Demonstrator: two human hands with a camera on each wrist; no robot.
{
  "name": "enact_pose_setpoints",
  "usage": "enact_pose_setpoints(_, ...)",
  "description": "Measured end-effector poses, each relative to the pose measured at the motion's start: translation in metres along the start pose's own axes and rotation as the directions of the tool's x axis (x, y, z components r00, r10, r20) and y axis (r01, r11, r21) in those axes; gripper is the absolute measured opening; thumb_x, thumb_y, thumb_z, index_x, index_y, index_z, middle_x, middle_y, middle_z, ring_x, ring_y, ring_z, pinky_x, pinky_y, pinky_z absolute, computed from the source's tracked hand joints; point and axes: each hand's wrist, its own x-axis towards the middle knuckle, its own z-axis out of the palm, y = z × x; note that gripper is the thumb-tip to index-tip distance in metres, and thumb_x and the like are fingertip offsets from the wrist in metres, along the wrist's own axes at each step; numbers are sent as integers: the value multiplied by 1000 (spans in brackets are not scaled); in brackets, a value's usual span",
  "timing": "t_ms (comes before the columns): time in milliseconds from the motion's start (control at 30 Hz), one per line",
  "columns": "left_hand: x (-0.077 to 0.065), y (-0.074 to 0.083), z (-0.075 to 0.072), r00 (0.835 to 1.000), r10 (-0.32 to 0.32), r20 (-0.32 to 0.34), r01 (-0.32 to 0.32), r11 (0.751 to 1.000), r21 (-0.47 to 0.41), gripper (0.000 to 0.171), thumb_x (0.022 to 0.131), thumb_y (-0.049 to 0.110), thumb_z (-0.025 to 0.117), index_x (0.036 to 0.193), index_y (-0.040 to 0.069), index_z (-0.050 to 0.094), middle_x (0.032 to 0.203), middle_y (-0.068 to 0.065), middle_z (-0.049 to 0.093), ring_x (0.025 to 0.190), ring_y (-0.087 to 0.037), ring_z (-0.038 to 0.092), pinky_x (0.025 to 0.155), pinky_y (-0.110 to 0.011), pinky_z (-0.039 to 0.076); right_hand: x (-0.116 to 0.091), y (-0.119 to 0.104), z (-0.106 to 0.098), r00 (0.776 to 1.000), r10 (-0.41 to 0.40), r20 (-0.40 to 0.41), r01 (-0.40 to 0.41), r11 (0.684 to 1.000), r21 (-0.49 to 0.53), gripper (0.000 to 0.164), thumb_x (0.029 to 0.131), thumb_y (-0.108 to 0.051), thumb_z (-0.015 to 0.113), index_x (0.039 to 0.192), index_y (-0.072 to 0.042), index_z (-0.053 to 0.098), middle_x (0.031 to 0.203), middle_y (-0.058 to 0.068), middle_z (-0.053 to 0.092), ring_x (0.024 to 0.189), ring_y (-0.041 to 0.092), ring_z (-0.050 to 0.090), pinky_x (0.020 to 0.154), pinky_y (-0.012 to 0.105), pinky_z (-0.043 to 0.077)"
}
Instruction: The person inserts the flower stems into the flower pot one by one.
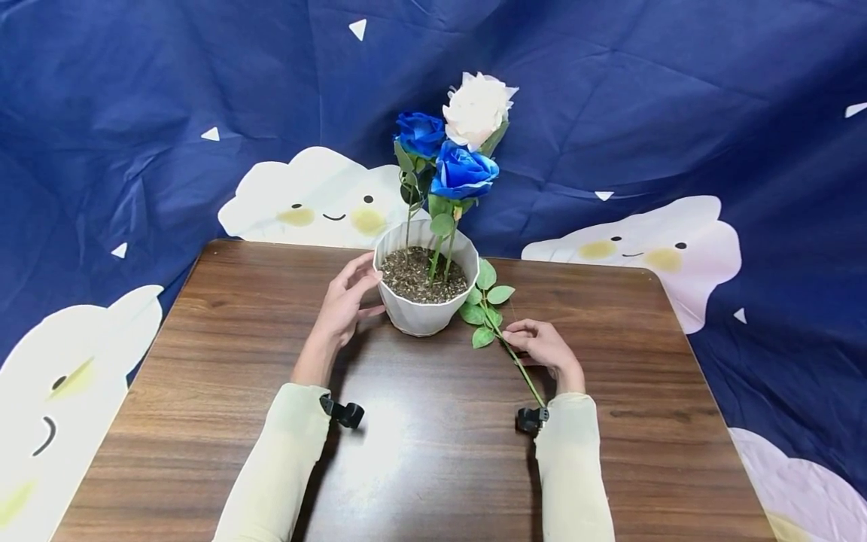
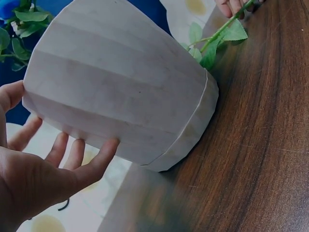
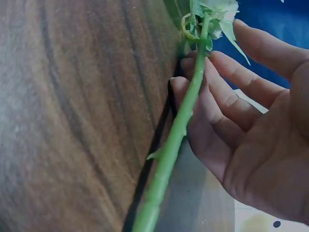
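A white faceted flower pot (image 1: 427,315) filled with soil stands near the table's back edge. Two blue roses (image 1: 464,172) and a white rose (image 1: 479,109) stand upright in it. My left hand (image 1: 342,301) touches the pot's left side with spread fingertips, some by the rim. A green leafy stem (image 1: 518,363) slants from the pot's right side toward my right wrist; whether it bears a bloom cannot be seen. My right hand (image 1: 542,346) has loosely bent fingers against the stem (image 3: 176,130), the uppermost finger apart from it.
The brown wooden table (image 1: 433,467) reaches back to a dark blue cloth (image 1: 609,113) with smiling clouds and white triangles. Small black cameras (image 1: 343,412) are strapped at both wrists. Pale sleeves cover the forearms.
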Motion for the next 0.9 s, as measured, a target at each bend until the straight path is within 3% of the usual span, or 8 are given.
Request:
enact_pose_setpoints(267,-1,1,0,1000,3,7,-3,1000,1,51,99,12,63,148,14,51,122,-6,51,115,-18,53,90,-58,57,2,-6,4,1000,-18,3,18,986,-166,37,91,-14,74,119,9,65,91,5,74,78,12,61,64,30,57)
enact_pose_setpoints(433,-1,1,-1,1000,0,6,0,1000,5,51,99,13,63,148,15,51,121,-6,52,115,-19,53,90,-56,58,2,-9,6,1000,-6,19,9,979,-202,29,89,-7,73,112,10,66,83,2,71,75,12,60,62,32,58)
enact_pose_setpoints(600,0,0,0,1000,2,4,-2,1000,3,50,98,12,63,147,15,52,119,-6,52,114,-19,53,89,-55,58,-3,-11,4,1000,26,6,-23,966,-257,21,89,-11,76,100,6,69,80,0,65,75,14,59,61,35,60)
enact_pose_setpoints(800,1,-1,-1,1000,4,10,-4,1000,0,51,98,12,63,148,15,51,121,-7,52,115,-19,53,89,-56,58,-6,-10,0,995,65,81,-46,974,-223,22,88,-4,74,106,7,65,83,3,69,73,14,60,60,36,59)
enact_pose_setpoints(900,1,0,0,1000,1,12,-1,1000,-3,51,99,12,63,148,15,51,121,-7,52,115,-19,53,89,-56,58,-7,-9,-1,997,41,66,-28,983,-182,24,89,-2,71,109,9,65,86,6,71,73,15,60,58,35,59)
